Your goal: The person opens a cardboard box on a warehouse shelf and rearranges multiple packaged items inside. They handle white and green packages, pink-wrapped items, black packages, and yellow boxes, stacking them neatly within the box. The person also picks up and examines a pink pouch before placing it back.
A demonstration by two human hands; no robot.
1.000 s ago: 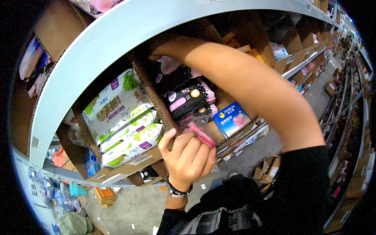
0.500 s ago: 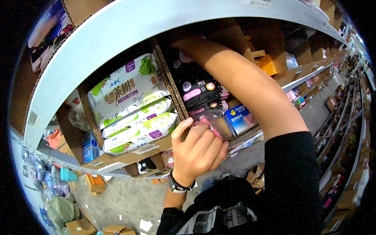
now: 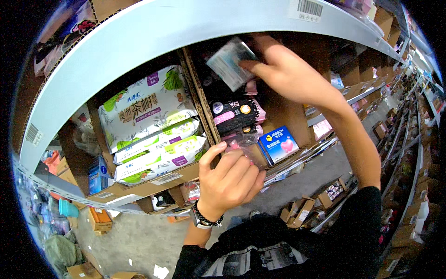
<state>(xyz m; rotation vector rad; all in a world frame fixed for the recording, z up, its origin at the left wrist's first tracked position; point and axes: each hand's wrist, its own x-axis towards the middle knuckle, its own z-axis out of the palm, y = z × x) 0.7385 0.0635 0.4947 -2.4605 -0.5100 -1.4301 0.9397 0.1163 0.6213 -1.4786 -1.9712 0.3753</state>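
Observation:
My right hand [image 3: 288, 69] is inside the cardboard bin, thumb and fingers closed on a small flat pale-blue and grey box [image 3: 231, 65] blurred by motion. Beneath it lie black packs with pink ends [image 3: 234, 114]. A blue box with a pink heart [image 3: 280, 145] stands at the bin's front right. At the front edge, beside the cardboard divider [image 3: 204, 102], my left hand [image 3: 232, 179] is closed, its fingertips hidden. Crinkled clear plastic with pink [image 3: 248, 151] shows behind its knuckles; I cannot tell whether it grips this or the bin edge.
Left of the divider, a bin holds several white-and-green packs [image 3: 148, 109]. A pale metal shelf beam [image 3: 153, 23] curves above the bins. A blue package [image 3: 98, 176] sits at the far left. Cartons [image 3: 302, 209] stand below, and another shelf row [image 3: 413, 176] runs along the right.
My right hand has drawn back from the bin's dark depth and now shows, with the small flat box in it. The left hand stays closed at the front edge. The view has shifted slightly.

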